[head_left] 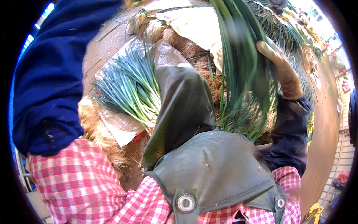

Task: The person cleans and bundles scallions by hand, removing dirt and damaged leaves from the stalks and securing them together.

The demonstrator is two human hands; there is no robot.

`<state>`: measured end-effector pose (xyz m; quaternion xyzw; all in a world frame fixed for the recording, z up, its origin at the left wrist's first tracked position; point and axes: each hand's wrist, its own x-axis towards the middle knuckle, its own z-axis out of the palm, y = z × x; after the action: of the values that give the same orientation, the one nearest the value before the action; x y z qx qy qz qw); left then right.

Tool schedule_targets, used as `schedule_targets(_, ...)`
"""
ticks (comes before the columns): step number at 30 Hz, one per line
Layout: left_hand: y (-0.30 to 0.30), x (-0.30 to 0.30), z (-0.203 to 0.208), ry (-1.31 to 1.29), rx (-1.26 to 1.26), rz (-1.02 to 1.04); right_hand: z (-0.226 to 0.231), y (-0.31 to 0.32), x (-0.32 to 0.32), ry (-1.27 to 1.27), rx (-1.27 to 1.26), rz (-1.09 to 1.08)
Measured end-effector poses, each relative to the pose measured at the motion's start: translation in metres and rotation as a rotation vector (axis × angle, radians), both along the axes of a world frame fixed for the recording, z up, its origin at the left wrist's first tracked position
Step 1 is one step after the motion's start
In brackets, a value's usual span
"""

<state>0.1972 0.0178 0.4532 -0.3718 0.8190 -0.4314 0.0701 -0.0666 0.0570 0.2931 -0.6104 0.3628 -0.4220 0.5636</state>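
Note:
Long, flat green leaves of a bunch of green onions [238,59] hang down from the upper edge, partly blurred by motion. My right hand [285,69], looking tan and gloved, is closed against the right side of this bunch. Some of its fingers are hidden behind the leaves. My left arm, in a dark blue sleeve [52,82], reaches up past the top left of the view, and its hand is out of the picture. Left of my knee lies another fanned-out pile of green onions [130,82], with pale stems toward me, on a whitish sheet [119,128].
Bundles with shaggy tan roots [102,138] surround the pile. White sheeting [197,26] covers more bundles at the back. More greens [276,28] are heaped at the far right, beside bare brown floor [320,138]. A dark green rubber apron [216,168] covers my lap and raised knee.

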Motion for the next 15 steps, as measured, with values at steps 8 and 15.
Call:
schedule_targets(8,-0.019,0.245,-0.12,0.8,0.042,0.359,-0.076,-0.058,-0.227,0.242,-0.185,-0.407)
schedule_targets(15,-0.01,0.263,-0.396,2.483,0.949,0.098,-0.144,0.006,-0.21,-0.049,0.284,-0.398)
